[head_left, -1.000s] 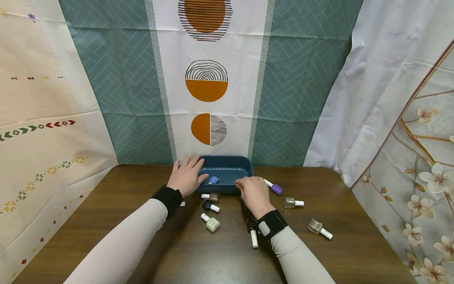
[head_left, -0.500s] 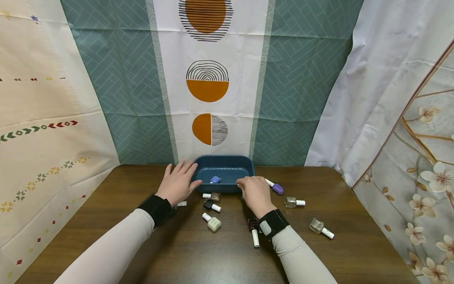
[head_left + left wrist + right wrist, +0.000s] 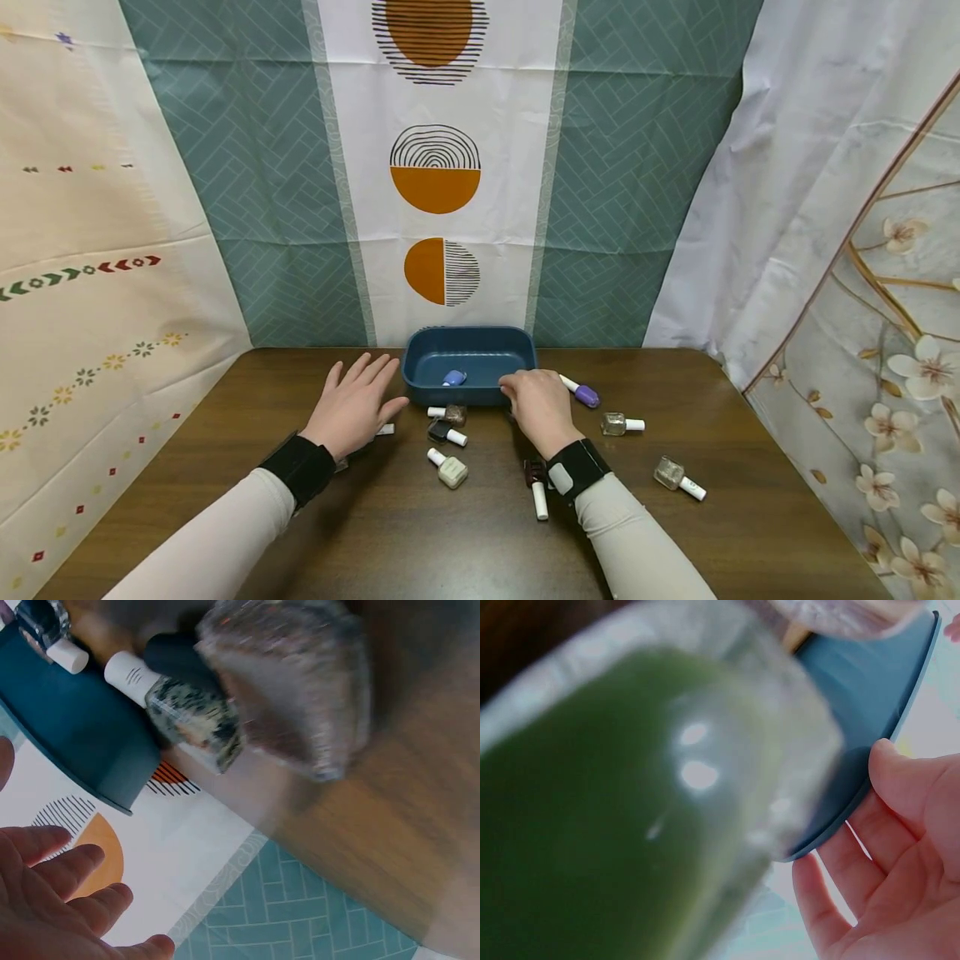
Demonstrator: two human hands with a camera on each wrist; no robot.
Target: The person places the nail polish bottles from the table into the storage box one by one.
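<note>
My left hand (image 3: 351, 410) is spread with its fingers apart, just left of the dark blue tray (image 3: 438, 397), holding nothing. At the tray's front right corner my right hand (image 3: 542, 410) grips the rim with curled fingers; the right wrist view shows the thumb and fingers at the tray wall (image 3: 855, 769). Inside the tray lies a blue nail polish bottle (image 3: 454, 378). In front of it are a brown glitter polish (image 3: 454, 415), a black polish (image 3: 439, 431) and a cream polish (image 3: 452, 472). A dark red polish (image 3: 535, 472) lies by the right wrist.
To the right lie a purple polish (image 3: 587, 396) and two glitter polishes, one nearer the tray (image 3: 613, 424), one farther right (image 3: 669, 472). A green bottle (image 3: 615, 802) looms close in the right wrist view. A patterned cloth (image 3: 442, 317) hangs behind the table.
My left hand has drawn away from the tray's left end, moving left and toward me, and uncovered that end. My right hand has stayed at the tray's corner.
</note>
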